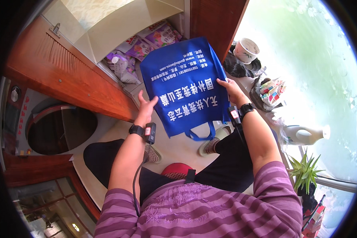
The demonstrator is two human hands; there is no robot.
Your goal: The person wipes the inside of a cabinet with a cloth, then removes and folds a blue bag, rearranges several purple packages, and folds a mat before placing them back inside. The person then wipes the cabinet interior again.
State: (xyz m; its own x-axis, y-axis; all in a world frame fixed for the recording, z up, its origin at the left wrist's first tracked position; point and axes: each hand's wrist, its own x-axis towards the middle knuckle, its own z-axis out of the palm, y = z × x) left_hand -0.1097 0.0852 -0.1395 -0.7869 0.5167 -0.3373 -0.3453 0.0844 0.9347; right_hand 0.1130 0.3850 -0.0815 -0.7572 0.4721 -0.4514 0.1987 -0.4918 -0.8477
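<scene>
A blue fabric tote bag (186, 89) bearing white writing is spread out before me, upside down, with its handles toward my body. My right hand (232, 89) grips its right side, thumb on the face and the fingers hidden behind. At the left edge, my left hand (147, 107) has its fingers apart, a fingertip at the fabric; whether it pinches the edge I cannot tell. Beyond the bag, several purple-and-white packets (139, 47) and a purple pouch with a white cap (120, 67) lie inside an open cabinet.
A wooden cabinet door (68, 71) stands open at left, above a front-loading washing machine (22, 119). Along the window sill at right are a white flowerpot (247, 50), a white plastic jug (305, 134) and a spiky green plant (305, 169).
</scene>
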